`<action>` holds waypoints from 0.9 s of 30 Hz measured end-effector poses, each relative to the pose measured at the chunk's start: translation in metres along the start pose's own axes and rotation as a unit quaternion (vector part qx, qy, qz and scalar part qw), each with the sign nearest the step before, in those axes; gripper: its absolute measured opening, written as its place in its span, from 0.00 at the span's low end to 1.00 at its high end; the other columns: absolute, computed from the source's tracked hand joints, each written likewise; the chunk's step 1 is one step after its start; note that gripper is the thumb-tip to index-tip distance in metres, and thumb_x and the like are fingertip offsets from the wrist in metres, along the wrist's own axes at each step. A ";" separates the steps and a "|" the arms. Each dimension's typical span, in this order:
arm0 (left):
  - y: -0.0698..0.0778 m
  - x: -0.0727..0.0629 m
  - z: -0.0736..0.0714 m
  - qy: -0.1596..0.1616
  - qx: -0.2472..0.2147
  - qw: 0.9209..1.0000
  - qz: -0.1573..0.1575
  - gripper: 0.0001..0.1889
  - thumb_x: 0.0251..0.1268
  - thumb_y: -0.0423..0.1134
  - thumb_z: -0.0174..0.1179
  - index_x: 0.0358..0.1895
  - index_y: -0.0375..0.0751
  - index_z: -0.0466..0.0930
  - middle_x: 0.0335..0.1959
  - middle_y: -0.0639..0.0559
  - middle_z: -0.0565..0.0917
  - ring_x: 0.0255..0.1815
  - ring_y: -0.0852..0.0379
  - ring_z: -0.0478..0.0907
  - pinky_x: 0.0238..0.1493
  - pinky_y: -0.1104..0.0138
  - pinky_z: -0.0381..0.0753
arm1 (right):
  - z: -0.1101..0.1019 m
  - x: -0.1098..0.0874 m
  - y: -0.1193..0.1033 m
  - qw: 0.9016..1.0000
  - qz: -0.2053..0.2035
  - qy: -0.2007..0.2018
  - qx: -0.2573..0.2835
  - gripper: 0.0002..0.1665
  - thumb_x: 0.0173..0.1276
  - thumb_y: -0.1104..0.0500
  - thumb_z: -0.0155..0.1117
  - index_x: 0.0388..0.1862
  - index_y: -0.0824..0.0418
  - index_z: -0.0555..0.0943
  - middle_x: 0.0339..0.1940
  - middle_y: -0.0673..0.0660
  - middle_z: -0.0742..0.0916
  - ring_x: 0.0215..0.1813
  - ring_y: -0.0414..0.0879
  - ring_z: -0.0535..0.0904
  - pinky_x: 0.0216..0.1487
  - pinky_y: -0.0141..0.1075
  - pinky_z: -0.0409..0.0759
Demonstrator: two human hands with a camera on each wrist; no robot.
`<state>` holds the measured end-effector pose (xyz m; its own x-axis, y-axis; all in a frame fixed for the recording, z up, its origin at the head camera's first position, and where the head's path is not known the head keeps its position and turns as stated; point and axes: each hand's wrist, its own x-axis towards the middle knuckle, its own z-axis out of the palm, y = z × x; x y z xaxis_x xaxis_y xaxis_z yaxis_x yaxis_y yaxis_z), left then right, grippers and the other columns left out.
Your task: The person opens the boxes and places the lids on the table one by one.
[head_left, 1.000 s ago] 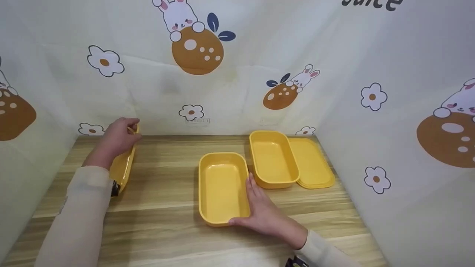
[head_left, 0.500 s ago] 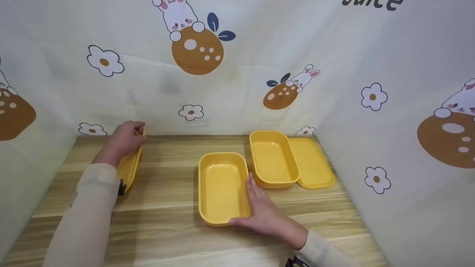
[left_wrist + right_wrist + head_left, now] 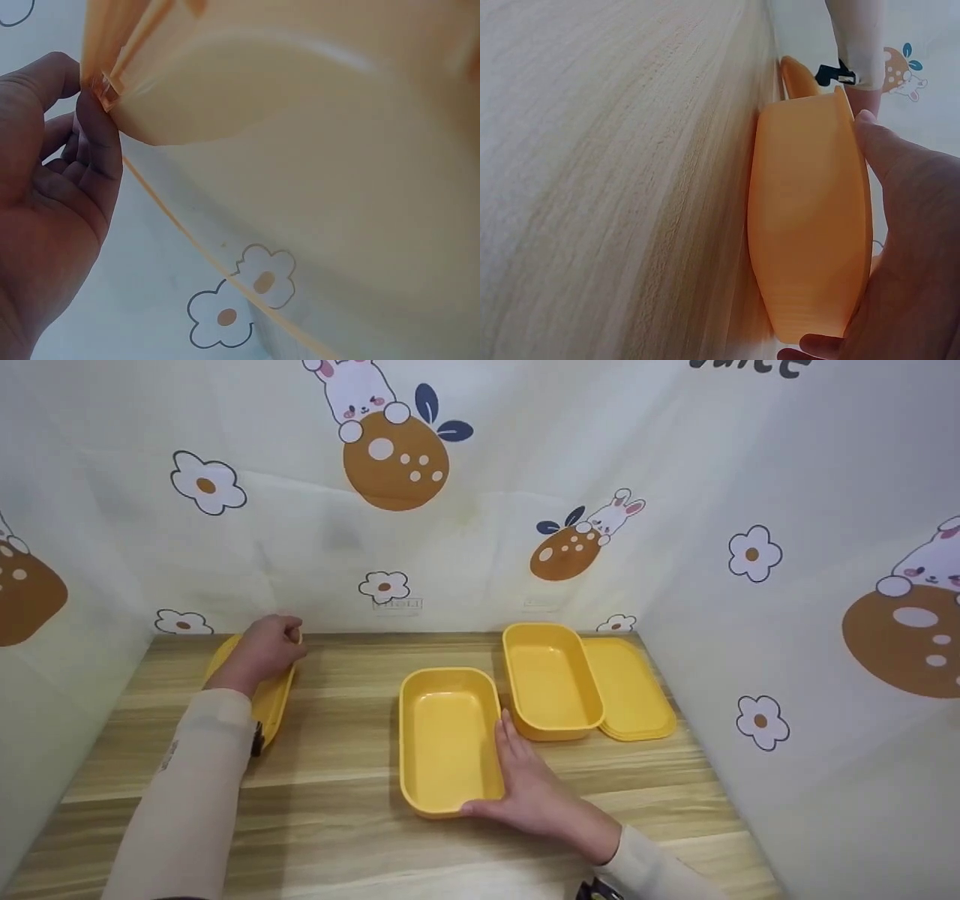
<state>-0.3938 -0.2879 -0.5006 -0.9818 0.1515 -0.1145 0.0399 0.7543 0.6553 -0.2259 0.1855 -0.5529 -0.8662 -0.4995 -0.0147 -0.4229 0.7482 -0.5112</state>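
At the far left, my left hand (image 3: 268, 649) pinches the edge of a yellow plastic lid (image 3: 274, 701), which is tilted and partly hidden behind the hand and sleeve. In the left wrist view, thumb and fingers close on one corner of the lid (image 3: 315, 172), thin and see-through from this side. My right hand (image 3: 536, 791) rests against the near right corner of a yellow lunch box (image 3: 452, 750) without its lid. Its fingers lie straight along the box's right side, and its thumb reaches along the front rim. The box (image 3: 810, 202) sits upright on the table.
A second yellow lunch box (image 3: 553, 682) stands just behind and right of the first. Another yellow lid (image 3: 637, 690) lies flat beside it, partly under its right edge. A printed cloth (image 3: 480, 540) surrounds the wooden table (image 3: 352, 840) at the back and sides.
My left hand has moved right and a little nearer with the lid, whose far left corner now shows. My right hand and the near box have stayed in place.
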 end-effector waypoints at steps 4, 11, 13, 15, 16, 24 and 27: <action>-0.007 0.003 0.005 0.009 0.007 1.000 0.024 0.14 0.77 0.29 0.58 0.58 0.24 0.73 0.37 0.43 0.73 0.37 0.47 0.70 0.49 0.50 0.72 | 0.001 0.000 0.000 1.000 -0.006 0.002 0.001 0.87 0.61 0.18 0.74 0.92 0.69 0.41 0.93 0.69 0.43 0.91 0.69 0.46 0.86 0.62 0.55; -0.012 0.008 0.018 0.017 0.008 1.000 0.015 0.05 0.75 0.28 0.60 0.39 0.34 0.72 0.30 0.47 0.69 0.33 0.48 0.69 0.40 0.53 0.71 | 0.000 0.000 0.001 1.000 0.001 -0.005 -0.002 0.87 0.61 0.17 0.73 0.93 0.67 0.39 0.93 0.68 0.42 0.91 0.69 0.45 0.86 0.62 0.55; -0.013 0.007 0.020 0.015 0.006 1.000 0.006 0.06 0.75 0.28 0.60 0.37 0.35 0.72 0.31 0.46 0.69 0.34 0.46 0.70 0.37 0.55 0.71 | 0.000 0.000 0.000 1.000 0.003 -0.007 -0.002 0.87 0.60 0.17 0.72 0.93 0.67 0.39 0.93 0.68 0.41 0.91 0.69 0.45 0.86 0.62 0.55; -0.015 0.008 0.023 0.012 0.008 1.000 0.001 0.06 0.74 0.28 0.59 0.37 0.35 0.73 0.32 0.45 0.70 0.35 0.46 0.71 0.36 0.55 0.71 | -0.001 -0.001 0.000 1.000 0.005 -0.008 -0.001 0.87 0.60 0.16 0.72 0.93 0.67 0.39 0.93 0.67 0.41 0.91 0.69 0.45 0.86 0.62 0.55; -0.015 0.008 0.024 0.009 0.007 1.000 -0.002 0.05 0.74 0.28 0.59 0.37 0.35 0.73 0.32 0.45 0.71 0.35 0.45 0.71 0.36 0.55 0.72 | -0.001 -0.001 0.000 1.000 0.005 -0.008 -0.001 0.87 0.60 0.16 0.72 0.93 0.67 0.39 0.93 0.67 0.41 0.91 0.69 0.45 0.86 0.62 0.55; -0.022 0.014 0.032 0.009 0.023 1.000 -0.015 0.06 0.73 0.28 0.60 0.36 0.35 0.74 0.32 0.44 0.74 0.33 0.46 0.73 0.34 0.56 0.72 | 0.000 0.000 0.001 1.000 0.002 -0.004 -0.002 0.87 0.60 0.17 0.73 0.93 0.66 0.38 0.93 0.67 0.41 0.91 0.69 0.44 0.86 0.62 0.54; -0.025 0.017 0.035 0.012 0.029 0.999 -0.020 0.05 0.73 0.28 0.60 0.36 0.35 0.74 0.33 0.44 0.74 0.33 0.46 0.73 0.34 0.56 0.73 | 0.001 0.000 0.001 1.000 0.001 -0.001 -0.002 0.87 0.60 0.17 0.73 0.93 0.65 0.38 0.93 0.68 0.42 0.91 0.68 0.44 0.86 0.62 0.55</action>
<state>-0.4046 -0.2819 -0.5445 -0.9871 0.1050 -0.1207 0.0104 0.7949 0.6066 -0.2266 0.1861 -0.5543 -0.8659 -0.4999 -0.0177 -0.4227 0.7501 -0.5085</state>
